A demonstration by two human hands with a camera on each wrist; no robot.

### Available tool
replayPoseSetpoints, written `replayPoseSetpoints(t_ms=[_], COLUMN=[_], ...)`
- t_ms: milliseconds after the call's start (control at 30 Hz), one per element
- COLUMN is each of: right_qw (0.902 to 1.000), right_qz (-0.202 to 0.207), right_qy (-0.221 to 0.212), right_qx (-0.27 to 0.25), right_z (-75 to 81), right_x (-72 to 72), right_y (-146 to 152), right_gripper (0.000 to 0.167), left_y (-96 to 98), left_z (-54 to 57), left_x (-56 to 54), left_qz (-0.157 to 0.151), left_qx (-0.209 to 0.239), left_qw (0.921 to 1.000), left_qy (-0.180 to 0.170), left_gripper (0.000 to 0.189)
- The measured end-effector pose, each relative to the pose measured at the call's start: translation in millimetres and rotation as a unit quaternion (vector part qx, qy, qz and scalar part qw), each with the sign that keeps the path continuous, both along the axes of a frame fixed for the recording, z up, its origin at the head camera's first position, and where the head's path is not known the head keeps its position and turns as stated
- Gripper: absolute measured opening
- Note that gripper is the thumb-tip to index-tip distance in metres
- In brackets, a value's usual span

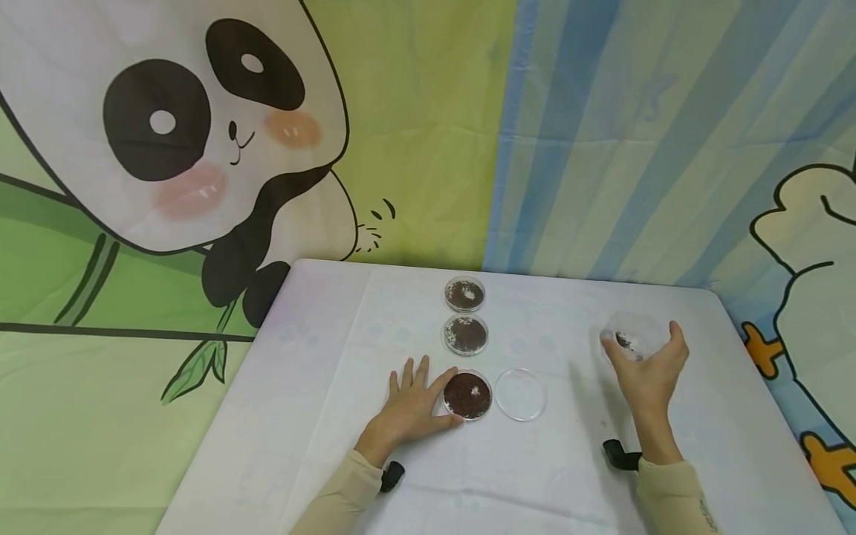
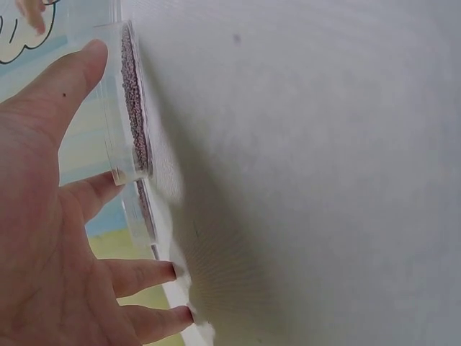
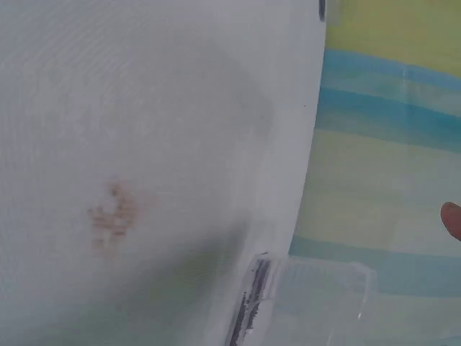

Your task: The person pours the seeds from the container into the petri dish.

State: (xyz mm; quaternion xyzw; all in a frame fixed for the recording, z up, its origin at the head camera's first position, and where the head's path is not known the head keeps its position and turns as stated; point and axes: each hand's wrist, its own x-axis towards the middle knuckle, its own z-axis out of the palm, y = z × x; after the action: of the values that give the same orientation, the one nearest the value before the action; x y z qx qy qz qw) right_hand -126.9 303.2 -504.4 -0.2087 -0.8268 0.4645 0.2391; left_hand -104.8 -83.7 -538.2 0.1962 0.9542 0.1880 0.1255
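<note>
My left hand (image 1: 408, 410) holds a round clear petri dish (image 1: 467, 395) of dark brown granules between thumb and index finger, the other fingers spread on the table. In the left wrist view the thumb and index fingertip are at the clear side of this dish (image 2: 134, 108). A clear empty lid or dish (image 1: 521, 394) lies right beside it. My right hand (image 1: 649, 371) is spread around a clear container (image 1: 635, 331) at the back right, with dark grains in its bottom. The thumb overlaps its left side; the fingers stand apart from its right side.
Two more petri dishes of brown granules, a nearer one (image 1: 465, 335) and a farther one (image 1: 464, 294), stand in line behind the held dish. A small brown smear (image 3: 114, 216) marks the white tablecloth (image 1: 535, 475). A printed curtain (image 1: 428, 134) hangs behind the table.
</note>
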Motion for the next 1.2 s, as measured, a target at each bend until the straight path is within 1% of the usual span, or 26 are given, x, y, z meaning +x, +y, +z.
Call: replayPoseSetpoints(t_ms=[67, 133, 233, 300, 400, 500, 600, 667, 800, 900, 967, 1000, 1067, 1133, 1200], right_qw=[0.9992, 0.9963, 0.9876, 0.979, 0.9622, 0.9413, 0.9186, 0.9053, 0.8808, 0.8611, 0.8491, 0.8445, 0.8384, 0.834, 0.8316], right_qz=[0.022, 0.055, 0.126, 0.178, 0.256, 0.323, 0.377, 0.401, 0.438, 0.462, 0.473, 0.476, 0.479, 0.477, 0.473], right_qy=[0.02, 0.039, 0.057, 0.061, 0.051, 0.022, -0.019, -0.04, -0.078, -0.096, -0.1, -0.098, -0.091, -0.087, -0.089], right_qx=[0.028, 0.053, 0.075, 0.078, 0.078, 0.094, 0.118, 0.134, 0.163, 0.19, 0.213, 0.224, 0.245, 0.264, 0.278], right_z=[1.5, 1.9, 1.7, 1.7, 3.0, 4.0, 2.5, -0.1, -6.8, -12.5, -17.1, -19.3, -23.3, -26.9, -29.5], right_x=[0.5, 1.1, 1.6, 2.2, 2.9, 2.9, 3.1, 3.4, 6.1, 8.8, 10.3, 10.7, 11.7, 12.2, 12.5], right_y=[-2.5, -4.3, -6.9, -8.7, -11.4, -14.0, -17.5, -20.7, -30.9, -40.7, -46.6, -49.3, -53.5, -57.1, -60.2], right_gripper=[0.103, 0.101, 0.1, 0.1, 0.1, 0.099, 0.101, 0.104, 0.109, 0.111, 0.112, 0.112, 0.111, 0.11, 0.109], left_y=[0.1, 0.3, 0.2, 0.1, -0.1, -0.1, 0.0, 0.0, -0.5, -0.8, -0.6, -0.5, -0.2, 0.0, 0.1], left_z=[0.7, 1.4, 2.4, 2.9, 2.8, 3.3, 3.1, 2.6, 1.8, 1.2, 0.9, 0.8, 0.4, 0.2, 0.0], left_x=[0.0, 0.1, 0.4, 0.6, 0.7, 0.8, 0.8, 0.7, 0.7, 0.6, 0.7, 0.7, 0.4, 0.1, -0.3], left_qz=[0.0, -0.001, 0.001, 0.002, 0.001, 0.002, 0.003, 0.002, 0.001, 0.0, 0.001, 0.001, 0.001, 0.002, 0.002], left_qx=[0.001, 0.001, 0.003, 0.004, 0.004, 0.005, 0.005, 0.004, 0.006, 0.008, 0.011, 0.011, 0.006, 0.004, -0.004], left_qw=[1.0, 1.0, 1.0, 1.0, 1.0, 1.0, 1.0, 1.0, 1.0, 1.0, 0.9999, 0.9999, 1.0, 1.0, 1.0], left_qy=[0.001, 0.001, -0.002, -0.004, -0.004, -0.006, -0.007, -0.007, -0.006, -0.004, -0.003, -0.003, -0.005, -0.005, -0.007], left_gripper=[0.086, 0.086, 0.086, 0.086, 0.086, 0.086, 0.085, 0.085, 0.085, 0.085, 0.085, 0.085, 0.085, 0.086, 0.086])
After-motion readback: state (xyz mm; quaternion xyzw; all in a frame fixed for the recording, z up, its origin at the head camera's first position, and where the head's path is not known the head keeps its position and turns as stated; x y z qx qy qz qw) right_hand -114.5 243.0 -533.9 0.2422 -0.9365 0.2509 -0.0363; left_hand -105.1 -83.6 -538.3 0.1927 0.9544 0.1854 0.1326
